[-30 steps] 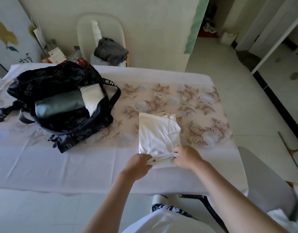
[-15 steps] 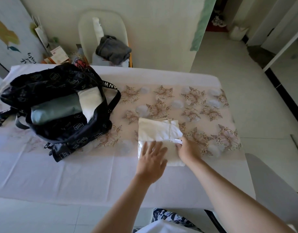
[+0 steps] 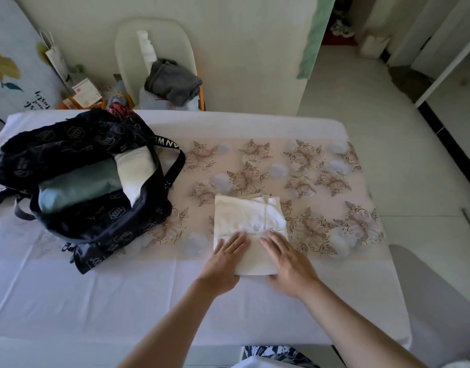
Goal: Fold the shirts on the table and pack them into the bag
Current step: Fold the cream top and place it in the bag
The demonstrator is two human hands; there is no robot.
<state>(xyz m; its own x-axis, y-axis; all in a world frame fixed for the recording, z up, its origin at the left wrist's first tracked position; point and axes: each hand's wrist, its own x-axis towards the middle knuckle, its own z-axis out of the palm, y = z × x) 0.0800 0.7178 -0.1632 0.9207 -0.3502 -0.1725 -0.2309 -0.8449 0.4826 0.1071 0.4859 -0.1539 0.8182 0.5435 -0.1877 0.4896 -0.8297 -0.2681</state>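
Observation:
A cream shirt (image 3: 248,216), folded into a compact rectangle, lies on the table (image 3: 122,301) just right of centre. My left hand (image 3: 226,258) lies flat on its near left part, fingers straight. My right hand (image 3: 287,257) presses flat on its near right part, fingers spread. A black patterned bag (image 3: 77,166) lies open at the table's left. Inside it show a folded grey-green shirt (image 3: 77,185) and a folded white shirt (image 3: 134,168).
A white chair (image 3: 154,57) behind the table carries a grey garment (image 3: 173,81) and other items. Paper bags and boxes (image 3: 80,88) stand at the back left. A grey chair (image 3: 438,301) sits at the table's near right corner. Tiled floor lies to the right.
Both hands brought the shirt's near edge forward over itself, halving its length. They have let go of the fabric and now lie flat on the folded shirt.

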